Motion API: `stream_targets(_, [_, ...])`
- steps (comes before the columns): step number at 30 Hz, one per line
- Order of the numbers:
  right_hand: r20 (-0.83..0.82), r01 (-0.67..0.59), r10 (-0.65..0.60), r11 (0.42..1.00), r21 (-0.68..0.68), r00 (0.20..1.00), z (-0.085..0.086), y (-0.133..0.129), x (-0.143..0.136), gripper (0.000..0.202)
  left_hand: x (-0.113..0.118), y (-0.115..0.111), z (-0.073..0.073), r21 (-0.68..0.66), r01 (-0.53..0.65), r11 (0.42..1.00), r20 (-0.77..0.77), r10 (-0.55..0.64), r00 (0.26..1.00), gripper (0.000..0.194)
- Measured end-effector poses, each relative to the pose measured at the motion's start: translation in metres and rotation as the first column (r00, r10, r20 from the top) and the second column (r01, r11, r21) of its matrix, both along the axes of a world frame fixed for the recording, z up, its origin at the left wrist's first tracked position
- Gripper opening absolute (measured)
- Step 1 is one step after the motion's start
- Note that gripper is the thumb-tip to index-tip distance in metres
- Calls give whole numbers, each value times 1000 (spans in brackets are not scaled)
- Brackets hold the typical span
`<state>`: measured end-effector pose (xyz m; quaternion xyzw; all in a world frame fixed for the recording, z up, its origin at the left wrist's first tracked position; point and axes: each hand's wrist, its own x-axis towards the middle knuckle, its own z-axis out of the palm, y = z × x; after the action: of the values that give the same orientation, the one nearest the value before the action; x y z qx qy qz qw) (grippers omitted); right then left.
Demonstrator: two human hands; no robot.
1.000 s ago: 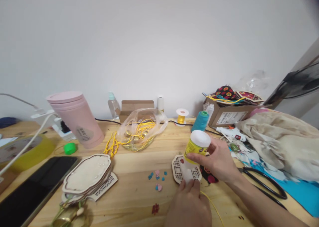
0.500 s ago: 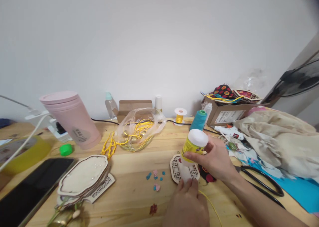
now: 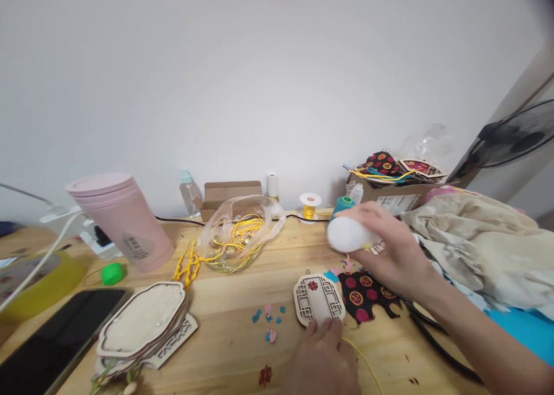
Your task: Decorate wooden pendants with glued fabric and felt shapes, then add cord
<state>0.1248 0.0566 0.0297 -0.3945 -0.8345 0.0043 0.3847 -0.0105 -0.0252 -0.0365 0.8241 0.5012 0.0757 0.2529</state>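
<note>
My right hand point(image 3: 389, 250) is closed around a white bottle point(image 3: 347, 234) with a yellow label, held tilted above the table. Its rounded white end faces me; the other end is hidden by my fingers. Below and to the left lies a pale wooden plaque point(image 3: 321, 309) with cut-out lattice sides. One small red flower point(image 3: 313, 286) sits on its upper middle part. The fingers of my left hand point(image 3: 324, 354) press over the plaque's lower edge, keeping it against the table. Patterned black fabric point(image 3: 367, 295) is just right of the plaque.
Small blue and pink pieces point(image 3: 269, 320) and another red flower point(image 3: 265, 375) lie left of the plaque. Stacked wooden plaques point(image 3: 141, 320), a phone point(image 3: 56, 331) and a pink tumbler point(image 3: 123, 222) stand left. Black scissor handles point(image 3: 441, 343) lie under my right forearm.
My right hand has moved the bottle up and away from the plaque, tipping its white end toward me. The plaque's face and the black fabric show more. My left hand stays put.
</note>
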Motion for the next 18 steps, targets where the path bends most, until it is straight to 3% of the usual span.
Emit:
stream_targets(1, [226, -29, 19, 999, 41, 974, 4, 4, -1, 30, -3, 0, 4, -19, 3, 1000, 9, -3, 1000, 28])
stream_targets(3, [591, -79, -22, 986, 145, 807, 6, 13, -8, 25, -12, 3, 13, -37, -32, 999, 94, 35, 995, 24])
stream_targets(6, [861, -202, -143, 941, 271, 489, -2, 30, -27, 13, -30, 11, 24, -139, -251, 958, 325, 284, 902, 20])
stream_targets(7, [885, -232, -151, 933, 275, 441, -7, 35, -33, 13, -36, 15, 25, -224, -268, 937, 383, 338, 860, 19])
stream_targets(9, [910, -275, -151, 923, 270, 385, -19, 43, -44, 11, -46, 25, 27, -385, -262, 885, 474, 434, 766, 16])
stream_targets(13, [928, -321, -150, 909, 266, 342, -39, 54, -53, 8, -56, 39, 24, -607, -276, 745, 437, 603, 667, 24])
stream_targets(16, [924, -328, -142, 907, 266, 356, -42, 54, -53, 10, -58, 42, 19, -650, -241, 721, 443, 617, 650, 33])
stream_targets(18, [919, -333, -121, 908, 256, 376, -35, 49, -52, 13, -58, 42, 17, -653, -226, 723, 455, 613, 647, 35])
